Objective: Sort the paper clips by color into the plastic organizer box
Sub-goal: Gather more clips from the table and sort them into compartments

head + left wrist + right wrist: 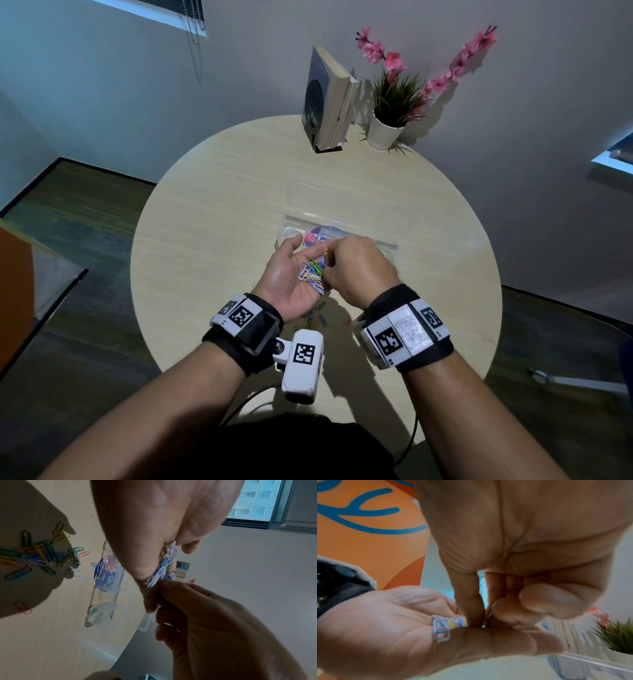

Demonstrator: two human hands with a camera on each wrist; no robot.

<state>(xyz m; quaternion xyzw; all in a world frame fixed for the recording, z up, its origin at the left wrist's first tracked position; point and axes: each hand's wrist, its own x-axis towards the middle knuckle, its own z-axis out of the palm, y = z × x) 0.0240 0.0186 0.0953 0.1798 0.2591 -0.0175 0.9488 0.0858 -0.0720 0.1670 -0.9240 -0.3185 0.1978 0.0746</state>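
Note:
My left hand point(291, 274) lies palm up over the table's near half, and a bunch of mixed-colour paper clips point(313, 272) rests in it. My right hand point(329, 263) reaches into that bunch from the right. Its thumb and index finger point(471, 609) pinch together on a paper clip; its colour is hard to tell. The clear organizer box point(387, 245) stands just beyond the hands with its lid folded back. Its compartments hold pink clips point(109, 563), blue, yellow and green clips point(96, 614). The left fingertips are hidden under the right hand.
More loose clips point(39, 555) lie on the round wooden table point(205, 240) under my hands, and a red one point(347, 321) lies near my right wrist. Books in a stand point(327, 102) and a potted plant point(387, 130) sit at the far edge.

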